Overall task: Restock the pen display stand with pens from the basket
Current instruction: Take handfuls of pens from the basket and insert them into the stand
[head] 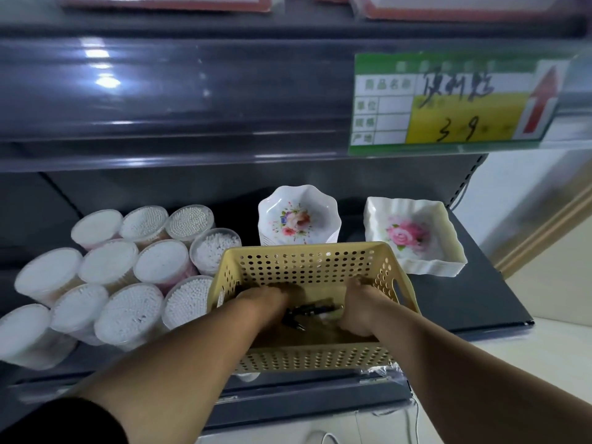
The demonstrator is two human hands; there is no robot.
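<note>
Both hands reach down inside the basket (304,251) on the shelf (464,299), left hand (266,304) and right hand (358,312) flanking the dark pens (315,310); whether either grips any, I cannot tell.

shelf (464,302) dark steel | glare (102,79) 10 o'clock | price tag (448,100) 2 o'clock | wall (528,193) white 3 o'clock | floor (528,357) pale 5 o'clock

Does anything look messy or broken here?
Mostly tidy. The black pens lie jumbled in the perforated beige plastic basket, and the clear plastic strip on the front edge of the dark shelf looks crumpled by the basket's right front corner. Nothing looks spilled or broken.
</note>
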